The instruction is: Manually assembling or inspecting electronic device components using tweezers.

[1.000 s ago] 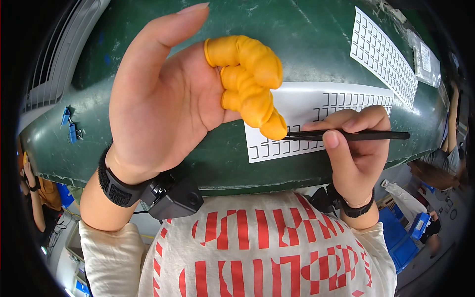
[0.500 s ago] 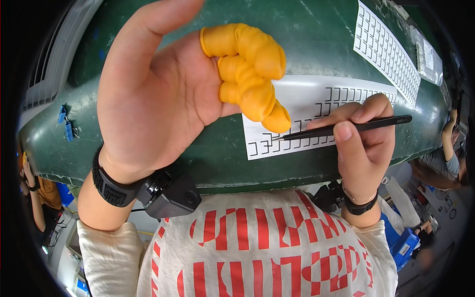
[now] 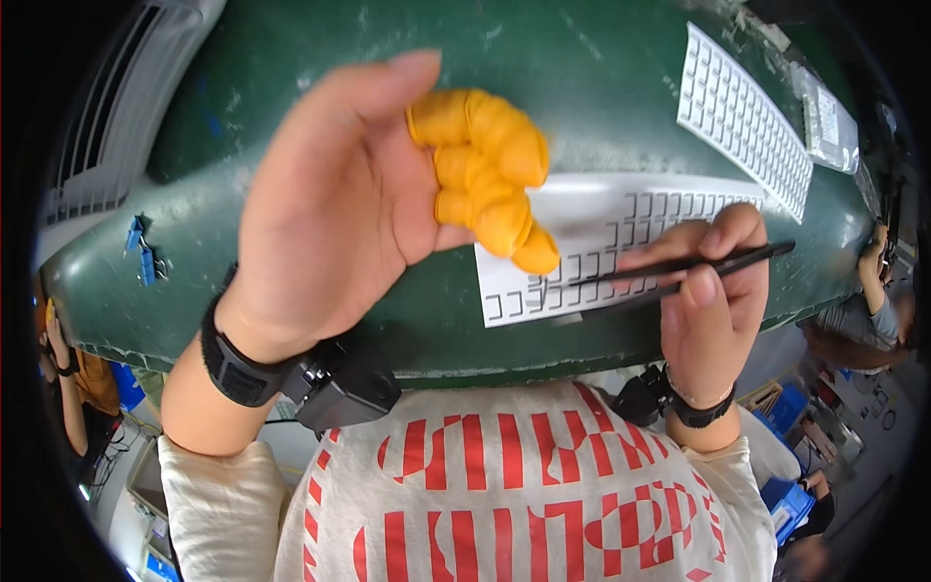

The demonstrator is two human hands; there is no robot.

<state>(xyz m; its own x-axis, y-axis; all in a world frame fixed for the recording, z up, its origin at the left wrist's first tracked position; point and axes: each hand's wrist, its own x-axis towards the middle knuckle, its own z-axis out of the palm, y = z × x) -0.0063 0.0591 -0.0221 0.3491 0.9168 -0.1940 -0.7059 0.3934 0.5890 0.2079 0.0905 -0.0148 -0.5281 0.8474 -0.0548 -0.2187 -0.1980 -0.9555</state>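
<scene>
My right hand holds black tweezers between thumb and fingers. Their two arms are spread apart, with the blurred tips low over a white sheet. Rows of small black bracket-shaped pieces or marks cover much of that sheet; I cannot tell which. My left hand hovers at the sheet's left side, palm showing and thumb apart. Yellow finger cots cover three of its half-curled fingers. Nothing shows in its grasp, and its fingers hide the sheet's upper left part.
A second white sheet with similar black shapes lies at the far right of the green table, beside a clear plastic bag. Blue binder clips sit on the left. Other people's arms show at both rims.
The tweezers' arms, nearly together before, have spread apart. My left hand has shifted right and its thumb has come down nearer the fingers. The whole view has shifted slightly.
</scene>
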